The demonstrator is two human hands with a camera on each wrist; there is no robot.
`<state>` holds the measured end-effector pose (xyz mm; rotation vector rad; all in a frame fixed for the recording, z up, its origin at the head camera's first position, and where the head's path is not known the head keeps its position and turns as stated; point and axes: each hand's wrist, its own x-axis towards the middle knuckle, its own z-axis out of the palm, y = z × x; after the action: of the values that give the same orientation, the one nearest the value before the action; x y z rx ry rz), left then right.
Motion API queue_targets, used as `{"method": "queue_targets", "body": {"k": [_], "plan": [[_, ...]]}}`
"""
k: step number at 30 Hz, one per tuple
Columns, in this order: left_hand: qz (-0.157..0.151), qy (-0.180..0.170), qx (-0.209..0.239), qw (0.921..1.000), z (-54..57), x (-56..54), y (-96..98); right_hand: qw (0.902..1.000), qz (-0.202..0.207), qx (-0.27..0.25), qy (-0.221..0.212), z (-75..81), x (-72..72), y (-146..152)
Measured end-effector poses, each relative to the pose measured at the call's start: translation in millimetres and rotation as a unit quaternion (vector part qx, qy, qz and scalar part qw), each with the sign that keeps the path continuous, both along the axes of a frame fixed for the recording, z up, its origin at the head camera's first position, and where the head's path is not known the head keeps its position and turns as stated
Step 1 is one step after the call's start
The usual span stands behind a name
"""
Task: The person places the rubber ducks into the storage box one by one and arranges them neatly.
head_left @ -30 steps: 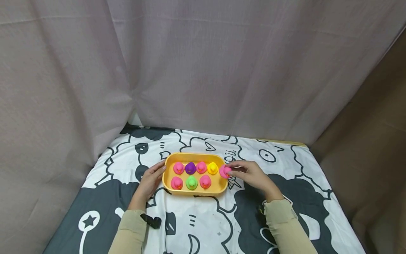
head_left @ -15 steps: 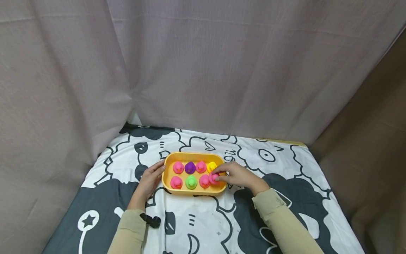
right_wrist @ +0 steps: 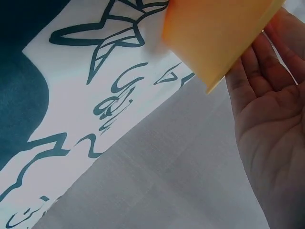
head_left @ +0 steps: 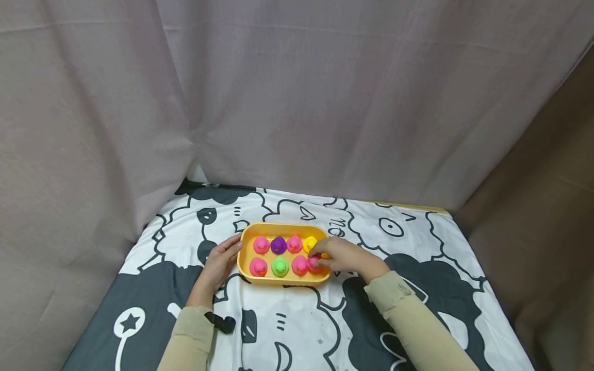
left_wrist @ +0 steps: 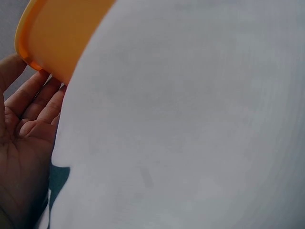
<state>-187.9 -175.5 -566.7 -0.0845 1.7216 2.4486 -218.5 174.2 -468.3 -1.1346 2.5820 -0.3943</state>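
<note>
1. Right hand (head_left: 341, 256) over the right end of the yellow tray (head_left: 282, 228), fingertips pinching a pink duck (head_left: 314, 263) at the near-right corner.
2. Left hand (head_left: 221, 260) flat against the tray's left end, fingers straight, only touching the wall (left_wrist: 52, 43), gripping nothing.
3. Pink duck already low inside the tray, just beside another pink duck (head_left: 299, 264) and in front of the yellow duck (head_left: 310, 242).
4. Likely risk: a knock on these neighbours, because of the very tight spacing.
5. Another risk: duck tipping over if let go while tilted; base hidden behind the fingers, so impossible to tell.
6. Duck at the fingertips, well ahead of the palm (right_wrist: 271, 124).
</note>
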Motion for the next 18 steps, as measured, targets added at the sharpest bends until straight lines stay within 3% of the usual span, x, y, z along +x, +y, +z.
{"method": "queue_targets", "body": {"k": [10, 18], "plan": [[-0.007, -0.003, 0.0, 1.0, 1.4, 1.3, -1.4, 0.9997, 0.012, 0.016, 0.014, 0.4, 4.3, -6.3], [-0.01, -0.006, -0.005, 0.9999, 3.3, 1.9, -1.1, 0.9997, -0.002, -0.001, -0.026, -7.9, 1.8, -7.1]]}}
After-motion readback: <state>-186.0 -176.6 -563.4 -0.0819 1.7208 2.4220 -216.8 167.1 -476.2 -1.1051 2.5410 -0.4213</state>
